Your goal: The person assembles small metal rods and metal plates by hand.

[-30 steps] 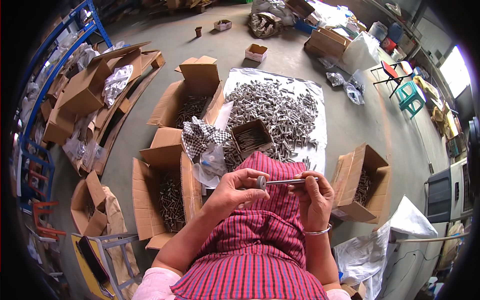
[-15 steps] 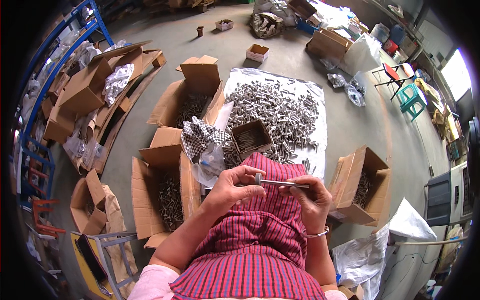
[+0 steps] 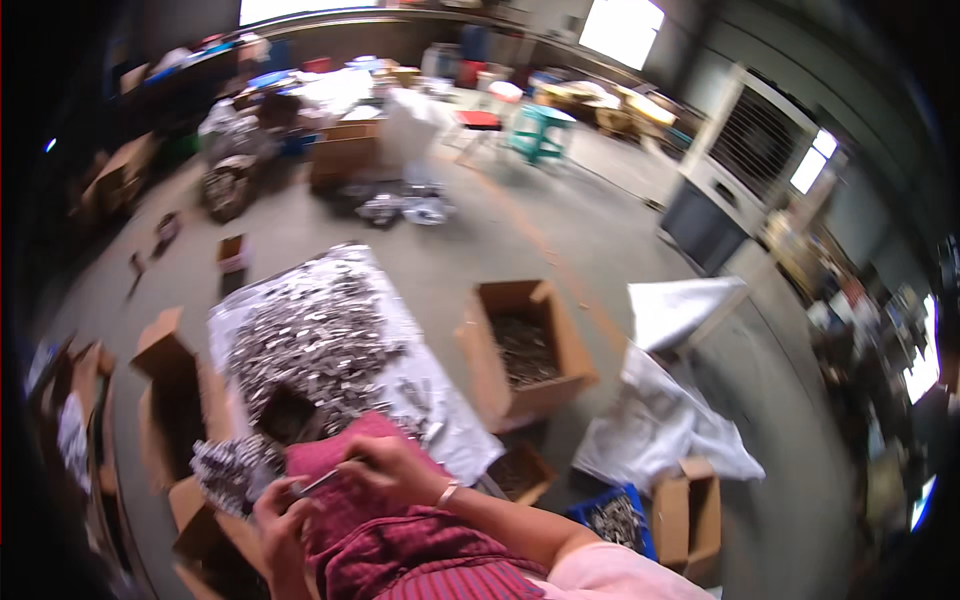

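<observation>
My left hand (image 3: 280,518) pinches the disc-like end of a thin metal pin (image 3: 325,480), above the lap of my striped apron (image 3: 345,530). The pin's other end is in the closed fingers of my right hand (image 3: 395,470), which wears a pale bracelet at the wrist. Motion blur hides whether the disc is part of the pin or a separate ring. Beyond my hands a large heap of metal pins (image 3: 310,325) covers a white sheet (image 3: 440,400). A small open box (image 3: 287,415) stands at its near edge.
An open carton of metal parts (image 3: 525,390) stands right of the sheet. Nearer are a blue crate (image 3: 645,535), a small carton (image 3: 690,520) and white sacking (image 3: 650,420). More cartons (image 3: 165,400) stand at left. Farther back are a green stool (image 3: 540,130) and an air cooler (image 3: 740,150).
My view has swung to the right, so the sheet and my hands now lie farther left in the picture. Both hands still hold the pin. The blue crate has come into view.
</observation>
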Motion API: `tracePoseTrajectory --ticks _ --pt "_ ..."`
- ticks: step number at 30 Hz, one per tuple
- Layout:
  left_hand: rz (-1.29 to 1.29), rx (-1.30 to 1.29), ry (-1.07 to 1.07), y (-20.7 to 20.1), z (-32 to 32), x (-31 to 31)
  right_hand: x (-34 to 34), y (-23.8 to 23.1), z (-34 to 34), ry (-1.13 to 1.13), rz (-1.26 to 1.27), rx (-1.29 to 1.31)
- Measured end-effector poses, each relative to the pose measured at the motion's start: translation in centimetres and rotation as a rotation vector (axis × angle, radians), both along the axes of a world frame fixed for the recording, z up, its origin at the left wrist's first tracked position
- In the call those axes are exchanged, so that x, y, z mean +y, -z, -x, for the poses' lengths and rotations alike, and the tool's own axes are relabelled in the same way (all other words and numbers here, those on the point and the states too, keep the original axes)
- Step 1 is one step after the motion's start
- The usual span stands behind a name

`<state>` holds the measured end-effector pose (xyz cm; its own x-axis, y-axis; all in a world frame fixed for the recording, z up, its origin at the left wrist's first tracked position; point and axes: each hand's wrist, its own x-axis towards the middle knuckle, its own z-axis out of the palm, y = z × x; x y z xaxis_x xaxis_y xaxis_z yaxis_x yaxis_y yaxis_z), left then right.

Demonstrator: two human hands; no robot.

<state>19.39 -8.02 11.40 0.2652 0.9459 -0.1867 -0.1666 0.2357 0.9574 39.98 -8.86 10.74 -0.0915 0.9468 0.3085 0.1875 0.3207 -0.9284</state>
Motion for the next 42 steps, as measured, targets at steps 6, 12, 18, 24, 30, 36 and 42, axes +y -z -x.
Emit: tracePoseTrajectory --ticks 6,12,18,24,30,36,42 --pt "-0.013 -0.147 0.174 1.9 -7.0 -0.9 -3.2 0.6 -7.6 0.166 -0.206 -0.223" --pt "-0.119 -0.064 0.168 1.1 -9.1 -3.1 -5.4 0.1 -8.6 0.193 -0.003 -0.041" --pt "-0.134 -0.048 0.002 4.1 -10.3 -4.1 -7.3 1.5 -10.4 0.201 0.112 0.195" --pt "-0.214 -0.004 0.081 2.3 -9.4 -3.5 -6.2 4.0 -8.3 0.142 0.215 0.390" --pt "-0.148 -0.118 0.490 3.3 -4.0 2.0 -6.6 7.2 -2.1 0.441 0.039 -0.175" --pt "0.319 -0.144 0.410 5.1 13.5 3.4 -3.1 4.7 14.9 0.358 0.173 0.199" --pt "0.091 -0.220 0.217 3.7 17.3 3.4 -0.2 4.9 17.7 0.252 0.162 0.160"
